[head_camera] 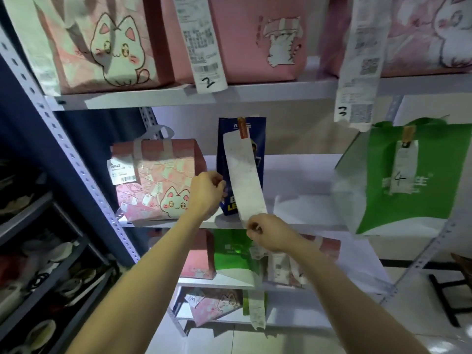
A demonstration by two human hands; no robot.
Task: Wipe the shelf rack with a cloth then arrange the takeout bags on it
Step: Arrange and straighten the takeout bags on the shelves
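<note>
Left hand (207,192): fingers curled tight, gripping the left edge of the tall dark blue paper bag (227,149) about halfway up, back of the hand towards the camera.
Right hand (270,232): thumb and forefinger closed narrow, pinching the bottom end of the long white paper receipt (244,175); remaining fingers folded in.
Arms: both bare, reaching up and forward from the bottom of the view, left from the lower left, right from the lower right; wrists near each other, left hand higher than right.
Receipt: fixed at the top of the blue bag under a small orange-red sticker (242,127), slanting down the bag's front to just below the shelf's front edge; print too faint to read.
Blue bag: upright on the middle board of the grey metal shelf rack (293,180), near the front edge and about mid-width; yellow letters near its base partly hidden, not readable in full.
Pink paper bag with a cartoon cat (153,185): at the left end of the same board, just beside the blue bag; white barcode label on its upper left, digits unclear.
Green and white bag (408,205): at the right end of the middle board, tilted and blurred, well apart from the blue bag; tag with a handwritten "4" (400,178).
Top board: three pink cat-print bags in a row; receipts hanging over the front edge, marked by hand "2" (209,83) and "3" (342,111).
Lower boards: more pink and green bags with receipts.
Far left: dark rack of shoes (38,251).
</note>
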